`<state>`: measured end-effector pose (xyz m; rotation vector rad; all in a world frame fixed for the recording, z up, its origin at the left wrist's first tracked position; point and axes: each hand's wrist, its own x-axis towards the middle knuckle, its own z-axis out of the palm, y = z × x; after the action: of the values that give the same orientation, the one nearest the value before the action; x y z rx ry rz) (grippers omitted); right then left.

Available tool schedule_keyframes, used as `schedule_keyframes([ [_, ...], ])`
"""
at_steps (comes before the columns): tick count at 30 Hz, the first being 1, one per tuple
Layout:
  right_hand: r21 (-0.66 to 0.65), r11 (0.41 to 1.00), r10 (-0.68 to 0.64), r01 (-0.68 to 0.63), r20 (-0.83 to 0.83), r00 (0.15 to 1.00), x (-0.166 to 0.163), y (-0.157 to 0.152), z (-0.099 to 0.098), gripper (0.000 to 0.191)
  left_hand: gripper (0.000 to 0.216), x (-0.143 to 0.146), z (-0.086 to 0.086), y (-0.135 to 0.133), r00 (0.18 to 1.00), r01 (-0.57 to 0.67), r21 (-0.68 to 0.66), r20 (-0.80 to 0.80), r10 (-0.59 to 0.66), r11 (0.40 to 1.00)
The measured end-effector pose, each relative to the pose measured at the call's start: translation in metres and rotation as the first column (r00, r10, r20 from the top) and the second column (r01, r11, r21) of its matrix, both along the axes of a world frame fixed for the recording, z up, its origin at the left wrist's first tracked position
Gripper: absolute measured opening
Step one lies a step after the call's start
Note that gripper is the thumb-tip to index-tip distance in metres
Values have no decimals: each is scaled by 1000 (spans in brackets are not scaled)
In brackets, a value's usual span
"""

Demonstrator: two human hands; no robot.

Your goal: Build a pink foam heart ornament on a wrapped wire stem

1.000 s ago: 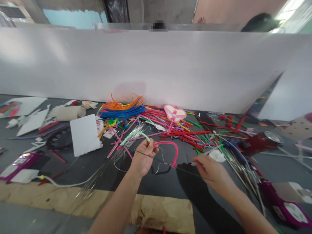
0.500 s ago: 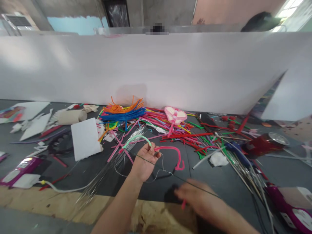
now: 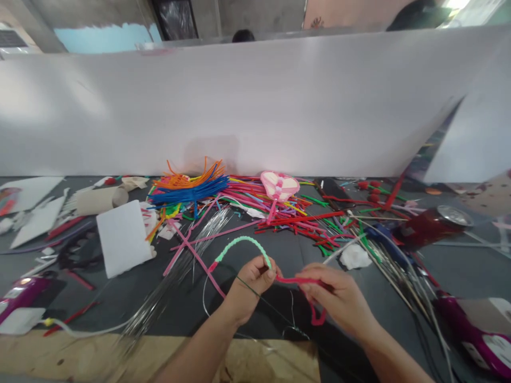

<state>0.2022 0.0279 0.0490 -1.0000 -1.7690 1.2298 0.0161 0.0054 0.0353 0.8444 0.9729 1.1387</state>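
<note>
1. The left hand (image 3: 251, 288) has its grip closed on a mint-green beaded pipe cleaner (image 3: 239, 246), which arcs out toward 11 o'clock, and seemingly on a thin dark green wire (image 3: 255, 294) too; the fingers hide the exact pinch.
2. The right hand (image 3: 336, 298) pinches a hot-pink pipe cleaner (image 3: 299, 280) between thumb and fingers, its tail hanging toward 5 o'clock. The hands are just apart, with the pink length spanning the gap.
3. Loose silver wires (image 3: 187, 266) fan out on the dark grey counter (image 3: 287, 255) at 10 o'clock from the left hand.
4. Risks: a hard pull could kink the pink pipe cleaner or slip it from the right grip.
5. A wide swing could snag the dark wire on the silver wires, dragging them across the counter — and their bare ends could prick a hand.
</note>
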Motion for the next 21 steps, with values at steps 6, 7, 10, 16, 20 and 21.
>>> schedule_keyframes([
  [6,-279,957,47,-78,-115,992,11,10,-12,23,21,3,-4,-3,998,42,49,-39,-40,998],
  [7,-332,930,116,-158,-145,983,14,11,-12,29,21,3,-4,-3,998,47,48,-32,-45,998],
  [10,-391,822,363,-414,-202,910,25,13,-6,63,21,2,-3,-3,998,47,46,-43,-46,998],
  [16,-228,927,286,-299,-89,954,22,11,2,38,24,1,-3,-2,980,51,68,-196,-37,996],
  [20,-244,949,189,-197,-58,980,13,9,-3,12,25,2,-5,-2,975,68,50,-215,-56,996],
  [21,-256,949,170,-184,-77,983,13,9,-3,13,25,2,-5,-3,975,73,60,-216,-59,996],
])
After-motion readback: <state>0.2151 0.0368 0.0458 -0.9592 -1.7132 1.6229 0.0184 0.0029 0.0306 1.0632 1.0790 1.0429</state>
